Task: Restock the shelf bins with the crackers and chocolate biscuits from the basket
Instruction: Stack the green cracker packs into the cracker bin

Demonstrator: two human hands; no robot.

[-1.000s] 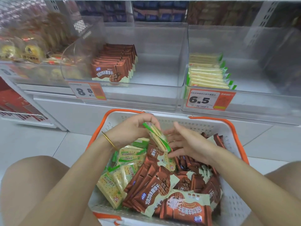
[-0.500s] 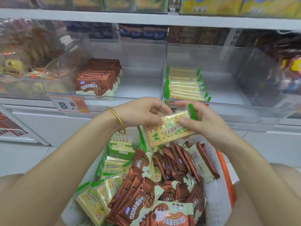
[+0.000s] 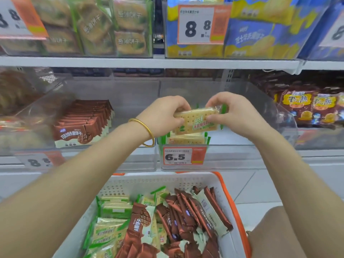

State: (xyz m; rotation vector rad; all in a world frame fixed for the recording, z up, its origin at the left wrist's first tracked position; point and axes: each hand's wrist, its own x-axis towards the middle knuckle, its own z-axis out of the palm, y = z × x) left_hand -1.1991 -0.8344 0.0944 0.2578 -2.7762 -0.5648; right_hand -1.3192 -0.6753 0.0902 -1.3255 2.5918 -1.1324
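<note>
Left hand [image 3: 163, 116] and right hand [image 3: 236, 116] each pinch 1 end of a cracker pack [image 3: 195, 121], fingers curled on the wrapper. The pack is held flat just above the cracker stack [image 3: 186, 139] at the front of the clear bin [image 3: 242, 147].

Risk: the wrapper looks slick, so a loose pinch could drop it short, back into the basket [image 3: 228, 190]. Set down crooked, it could knock the stack askew.

Versus 0.5 s ago: the pack has gone from over the basket up to the bin, and the view has tilted up.

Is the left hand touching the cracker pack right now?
Touching. The head view shows the left hand gripping the cracker pack by its left end, with no gap between them.
</note>
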